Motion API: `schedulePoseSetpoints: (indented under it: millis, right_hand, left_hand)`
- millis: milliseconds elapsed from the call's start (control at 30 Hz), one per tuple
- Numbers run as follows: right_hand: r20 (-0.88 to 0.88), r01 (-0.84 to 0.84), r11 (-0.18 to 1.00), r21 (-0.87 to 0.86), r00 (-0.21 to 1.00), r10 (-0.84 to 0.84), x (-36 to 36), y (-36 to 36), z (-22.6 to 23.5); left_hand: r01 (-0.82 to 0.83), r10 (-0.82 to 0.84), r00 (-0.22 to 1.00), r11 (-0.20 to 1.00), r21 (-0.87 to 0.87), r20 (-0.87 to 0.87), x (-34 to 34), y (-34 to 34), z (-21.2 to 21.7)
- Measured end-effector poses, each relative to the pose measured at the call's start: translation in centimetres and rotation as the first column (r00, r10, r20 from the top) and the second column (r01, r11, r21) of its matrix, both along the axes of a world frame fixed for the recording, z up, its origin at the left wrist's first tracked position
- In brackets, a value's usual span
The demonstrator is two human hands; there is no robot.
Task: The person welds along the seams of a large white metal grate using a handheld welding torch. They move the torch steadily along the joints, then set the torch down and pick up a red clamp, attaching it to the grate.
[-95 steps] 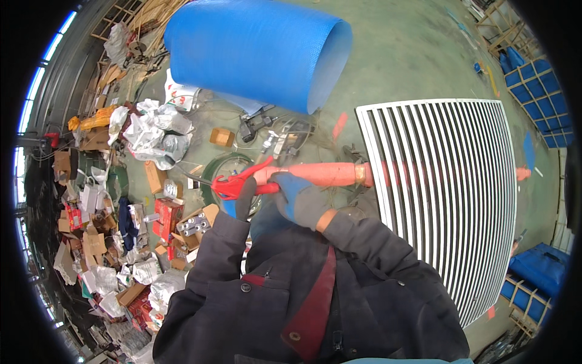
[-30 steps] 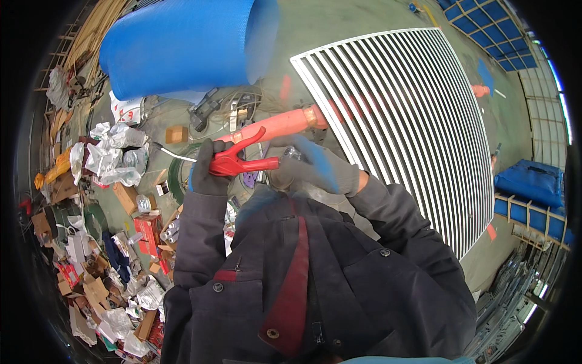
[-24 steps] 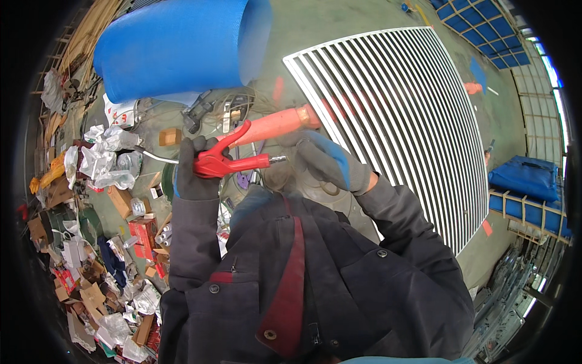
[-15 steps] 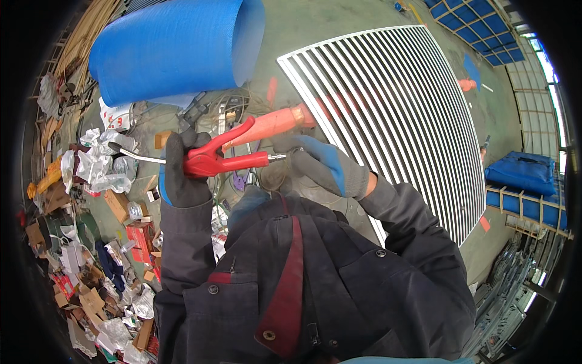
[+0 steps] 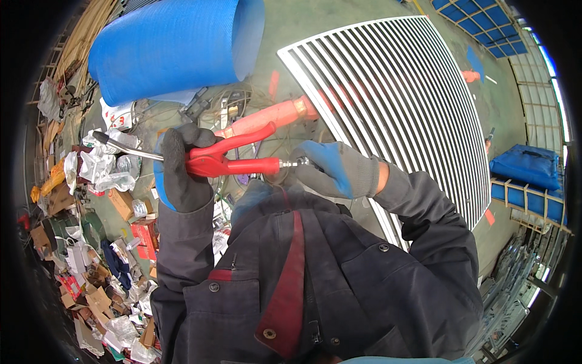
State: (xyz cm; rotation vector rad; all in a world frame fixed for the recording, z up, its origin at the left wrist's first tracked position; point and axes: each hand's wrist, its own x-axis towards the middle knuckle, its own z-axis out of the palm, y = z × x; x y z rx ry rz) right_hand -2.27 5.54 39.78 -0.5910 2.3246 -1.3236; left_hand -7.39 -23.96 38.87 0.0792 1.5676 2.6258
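Above the littered floor (image 5: pixel 115 242), the left hand (image 5: pixel 182 173) is clamped on red pliers (image 5: pixel 227 159); the right hand (image 5: pixel 333 170) pinches the handle tip, where fingers might get nipped.

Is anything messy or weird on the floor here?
Yes. A heap of scrap, crumpled foil, torn cardboard and wrappers, lies strewn over the floor on the left. A big blue pipe lies on its side above it. The left hand holds red-handled pliers, and the right hand is at the handle ends.

Red pliers (image 5: pixel 233 159), blue drum (image 5: pixel 176 45)
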Motion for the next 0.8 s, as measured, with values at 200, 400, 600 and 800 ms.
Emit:
schedulePoseSetpoints:
  millis: [200, 400, 600, 800]
  right_hand:
    - [-0.126, 0.014, 0.994, -0.107, 0.992, -0.028, 0.2, -0.9, -0.1]
    - [-0.061, -0.039, 0.998, -0.048, 0.997, 0.036, 0.5, -1.1, 1.0]
    - [0.123, -0.003, 0.992, -0.123, 0.992, 0.018, 0.7, -2.7, 1.1]
    - [0.106, 0.160, 0.974, -0.162, 0.984, -0.144, 2.3, -3.8, -1.2]
  left_hand:
    - [0.031, -0.032, 0.999, 0.999, -0.045, -0.018, 0.0, 0.9, 0.2]
    - [0.047, -0.040, 0.983, 0.998, 0.039, -0.177, 0.1, 2.4, 1.4]
    - [0.085, -0.074, 0.996, 0.942, 0.325, -0.046, -0.8, 2.1, 1.6]
    - [-0.082, 0.082, 0.995, 0.997, 0.004, -0.063, -0.4, 1.9, 0.4]
